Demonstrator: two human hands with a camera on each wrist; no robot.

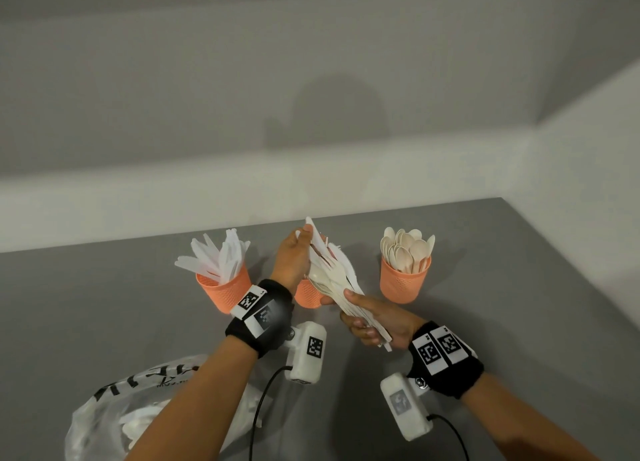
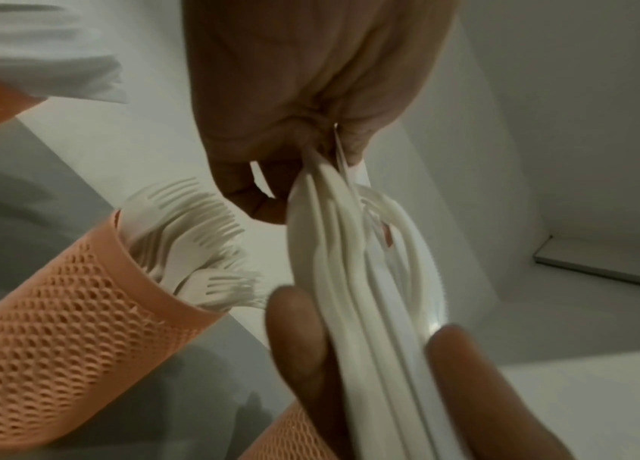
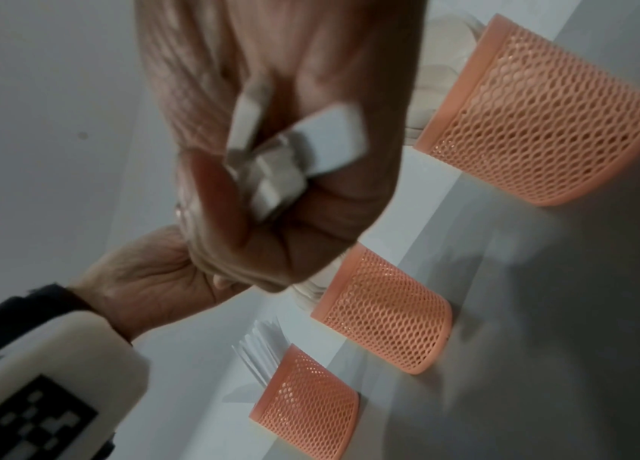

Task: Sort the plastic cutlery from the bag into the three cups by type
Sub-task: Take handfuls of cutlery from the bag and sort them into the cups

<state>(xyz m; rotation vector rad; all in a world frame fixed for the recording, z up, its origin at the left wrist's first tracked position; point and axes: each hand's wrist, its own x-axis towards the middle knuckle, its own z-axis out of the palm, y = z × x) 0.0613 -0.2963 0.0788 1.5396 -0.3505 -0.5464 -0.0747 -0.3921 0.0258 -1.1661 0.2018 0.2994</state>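
My right hand [image 1: 360,317] grips a bundle of mixed cutlery [image 1: 332,273] by its handles, above the table in front of the middle cup. The handle ends [image 3: 294,155] stick out of my fist. My left hand [image 1: 304,234] pinches the tip of a white knife [image 1: 313,233] at the top of the bundle [image 2: 369,280]. Three orange mesh cups stand in a row: the left cup [image 1: 221,289] holds knives, the middle cup [image 1: 306,296] is half hidden behind my hands and holds forks [image 2: 192,236], and the right cup [image 1: 405,282] holds spoons.
The clear plastic bag [image 1: 114,415] with more white cutlery lies at the near left, under my left forearm. The grey table [image 1: 502,287] ends at a white wall just behind the cups. Cables run from both wrist cameras across the near table.
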